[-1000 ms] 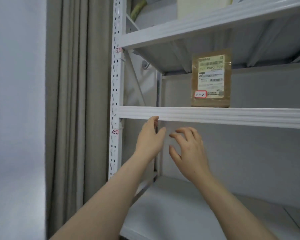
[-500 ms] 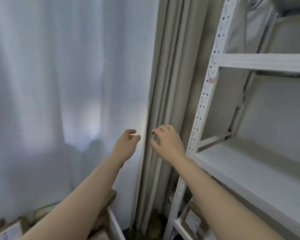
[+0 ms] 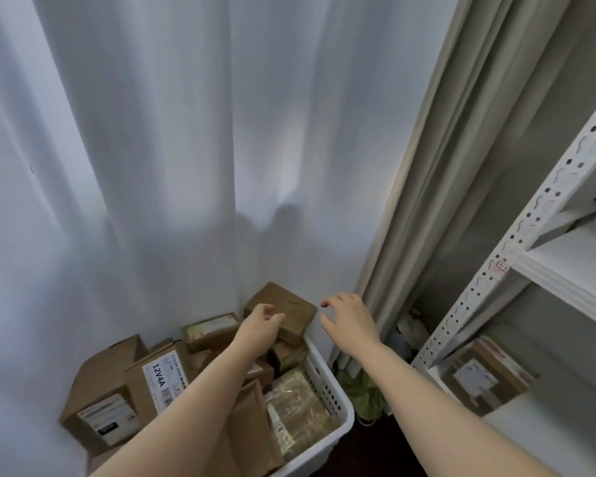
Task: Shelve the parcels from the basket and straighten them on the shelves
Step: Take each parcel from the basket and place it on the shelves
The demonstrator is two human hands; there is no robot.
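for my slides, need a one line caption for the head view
Left hand and right hand reach for a brown parcel atop the white basket beside shelves.

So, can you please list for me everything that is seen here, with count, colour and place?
basket: one, white, bottom centre
parcels: many, brown, piled in the basket
top parcel: one, brown, far corner of the pile
shelf parcel: at least one, brown, low shelf, right
shelf rack: one, white, right
white curtain: one, behind the basket
beige curtain: one, beside the rack
left hand: open, at the top parcel
right hand: open, beside it
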